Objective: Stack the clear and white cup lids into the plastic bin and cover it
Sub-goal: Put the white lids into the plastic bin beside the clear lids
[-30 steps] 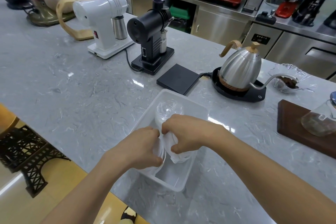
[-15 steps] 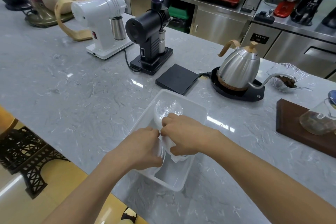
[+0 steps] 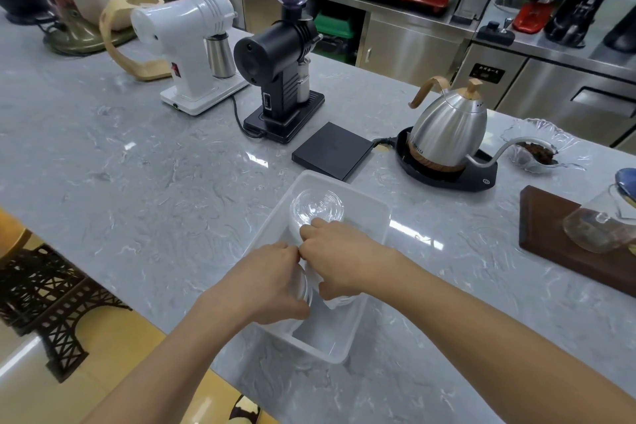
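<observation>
Here your left hand (image 3: 265,282) and right hand (image 3: 339,260) each grip lids (image 3: 316,208) inside the bin (image 3: 375,213); a black scale (image 3: 332,150) sits just behind.

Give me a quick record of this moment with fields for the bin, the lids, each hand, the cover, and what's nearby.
bin: plastic bin, open, on grey counter
lids: clear lids stacked on their side inside the bin
left hand: left hand grips the stack's near end
right hand: right hand grips the stack
cover: none in view
nearby: black scale, kettle beyond the bin
</observation>
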Available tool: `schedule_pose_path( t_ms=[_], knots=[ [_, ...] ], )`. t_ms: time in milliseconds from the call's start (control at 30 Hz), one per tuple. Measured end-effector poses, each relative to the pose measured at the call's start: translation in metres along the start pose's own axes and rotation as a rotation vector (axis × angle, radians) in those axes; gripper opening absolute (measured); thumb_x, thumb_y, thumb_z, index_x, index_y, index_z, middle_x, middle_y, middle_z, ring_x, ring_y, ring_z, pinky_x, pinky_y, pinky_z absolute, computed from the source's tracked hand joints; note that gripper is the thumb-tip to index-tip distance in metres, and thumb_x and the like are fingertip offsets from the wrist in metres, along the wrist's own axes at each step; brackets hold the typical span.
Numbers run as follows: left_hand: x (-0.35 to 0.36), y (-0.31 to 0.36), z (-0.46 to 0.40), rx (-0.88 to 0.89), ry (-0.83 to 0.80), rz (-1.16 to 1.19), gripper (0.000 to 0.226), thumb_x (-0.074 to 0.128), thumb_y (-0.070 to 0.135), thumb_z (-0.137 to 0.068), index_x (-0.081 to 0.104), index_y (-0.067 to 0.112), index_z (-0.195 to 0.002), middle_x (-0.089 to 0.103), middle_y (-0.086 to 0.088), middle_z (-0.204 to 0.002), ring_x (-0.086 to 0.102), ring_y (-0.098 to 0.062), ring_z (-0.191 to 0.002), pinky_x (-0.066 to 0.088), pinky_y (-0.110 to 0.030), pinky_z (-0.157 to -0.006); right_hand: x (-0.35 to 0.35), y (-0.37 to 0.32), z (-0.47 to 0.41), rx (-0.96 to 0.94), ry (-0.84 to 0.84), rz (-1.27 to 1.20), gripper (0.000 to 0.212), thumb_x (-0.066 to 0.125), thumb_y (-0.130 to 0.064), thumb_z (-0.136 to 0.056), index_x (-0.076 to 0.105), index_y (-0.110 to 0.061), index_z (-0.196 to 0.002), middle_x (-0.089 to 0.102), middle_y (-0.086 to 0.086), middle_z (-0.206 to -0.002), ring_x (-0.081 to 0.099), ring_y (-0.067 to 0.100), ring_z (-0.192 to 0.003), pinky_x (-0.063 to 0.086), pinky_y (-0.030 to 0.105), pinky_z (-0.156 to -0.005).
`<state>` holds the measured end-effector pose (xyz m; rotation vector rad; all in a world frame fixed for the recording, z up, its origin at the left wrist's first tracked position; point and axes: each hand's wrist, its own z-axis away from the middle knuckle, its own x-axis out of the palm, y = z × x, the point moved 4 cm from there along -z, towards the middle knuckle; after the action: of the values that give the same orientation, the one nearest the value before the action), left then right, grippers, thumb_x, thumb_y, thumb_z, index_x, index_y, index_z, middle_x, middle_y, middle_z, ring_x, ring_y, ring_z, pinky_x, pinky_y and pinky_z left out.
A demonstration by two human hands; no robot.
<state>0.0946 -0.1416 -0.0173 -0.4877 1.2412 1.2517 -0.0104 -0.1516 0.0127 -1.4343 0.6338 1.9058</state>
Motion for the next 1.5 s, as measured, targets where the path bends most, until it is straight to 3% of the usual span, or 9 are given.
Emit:
schedule_pose_path(
  t_ms=[100,267,500,600,733,900,1200,1367,1500],
  knots=[
    [0.000,-0.001,0.000,-0.006,-0.004,0.011,0.046,0.075,0.042,-0.070,0.057,0.020,-0.107,0.052,0.004,-0.097,0.054,-0.017,-0.084,0.050,-0.030,-0.073,0.003,0.001,0.002,0.001,0.013,-0.016,0.026,0.073,-0.022,-0.077,0.064,-0.013,-0.099,0.049,0.003,-0.096,0.048,0.024,-0.099,0.029,0.030,-0.069],
    [0.001,-0.002,0.000,-0.013,-0.007,0.014,0.050,0.073,0.041,-0.071,0.057,0.017,-0.112,0.057,-0.001,-0.105,0.057,-0.018,-0.092,0.052,-0.033,-0.079,0.007,0.013,0.013,0.022,0.032,-0.180,0.051,0.075,-0.025,-0.081,0.054,-0.015,-0.126,0.058,0.003,-0.117,0.054,0.023,-0.109,0.046,0.036,-0.084],
    [0.001,-0.005,0.005,-0.020,0.004,0.012,0.070,0.070,0.052,-0.073,0.055,0.012,-0.129,0.057,-0.001,-0.130,0.057,-0.020,-0.115,0.052,-0.040,-0.094,0.009,0.033,0.038,0.078,0.121,-0.564,0.063,0.065,-0.024,-0.092,0.038,-0.026,-0.149,0.046,-0.011,-0.151,0.041,0.009,-0.138,0.033,0.026,-0.113],
    [-0.006,-0.007,0.006,0.027,0.052,0.050,0.066,0.068,0.056,-0.077,0.057,0.016,-0.129,0.059,0.003,-0.125,0.058,-0.016,-0.112,0.051,-0.036,-0.093,0.000,0.044,0.053,0.121,0.316,-0.690,0.046,0.062,-0.018,-0.094,0.054,-0.025,-0.138,0.059,-0.012,-0.138,0.052,0.003,-0.124,0.039,0.018,-0.105],
    [-0.019,-0.005,0.002,0.098,0.209,0.122,0.050,0.060,0.042,-0.095,0.056,0.018,-0.139,0.061,0.003,-0.139,0.057,-0.017,-0.126,0.045,-0.030,-0.103,-0.012,0.067,0.079,0.233,0.587,-0.754,0.020,0.067,-0.006,-0.090,0.072,-0.016,-0.106,0.074,-0.004,-0.097,0.066,0.006,-0.086,0.051,0.016,-0.083],
    [-0.035,0.014,0.000,0.150,0.406,0.261,0.013,0.061,0.021,-0.095,0.073,0.022,-0.097,0.074,0.011,-0.096,0.066,-0.007,-0.092,0.053,-0.028,-0.085,-0.014,0.085,0.114,0.372,0.728,-0.729,0.017,0.074,-0.012,-0.086,0.069,-0.026,-0.079,0.069,-0.011,-0.070,0.063,0.006,-0.071,0.044,0.009,-0.069],
    [-0.037,0.117,0.004,0.390,0.460,0.607,0.012,0.075,0.023,-0.084,0.068,0.026,-0.075,0.071,0.013,-0.071,0.068,-0.005,-0.076,0.051,-0.013,-0.068,0.024,0.096,0.214,0.703,0.909,-0.764,0.016,0.076,-0.017,-0.084,0.067,-0.027,-0.076,0.068,-0.015,-0.079,0.064,0.008,-0.072,0.047,0.012,-0.064],
    [0.003,0.187,-0.008,0.486,0.267,0.698,0.014,0.072,0.020,-0.085,0.066,0.027,-0.074,0.072,0.017,-0.078,0.069,-0.008,-0.075,0.054,-0.021,-0.069,0.064,0.091,0.293,0.976,1.008,-0.752,0.024,0.073,-0.011,-0.086,0.065,-0.030,-0.073,0.069,-0.015,-0.080,0.063,0.008,-0.069,0.050,0.017,-0.064],
    [0.045,0.238,-0.016,0.538,0.086,0.677,0.020,0.069,0.013,-0.087,0.067,0.030,-0.077,0.071,0.018,-0.081,0.068,-0.007,-0.076,0.055,-0.022,-0.069,0.101,0.078,0.360,1.222,1.031,-0.768,0.021,0.070,-0.016,-0.088,0.067,-0.033,-0.076,0.070,-0.022,-0.083,0.064,0.004,-0.076,0.048,0.012,-0.067]
  ],
)
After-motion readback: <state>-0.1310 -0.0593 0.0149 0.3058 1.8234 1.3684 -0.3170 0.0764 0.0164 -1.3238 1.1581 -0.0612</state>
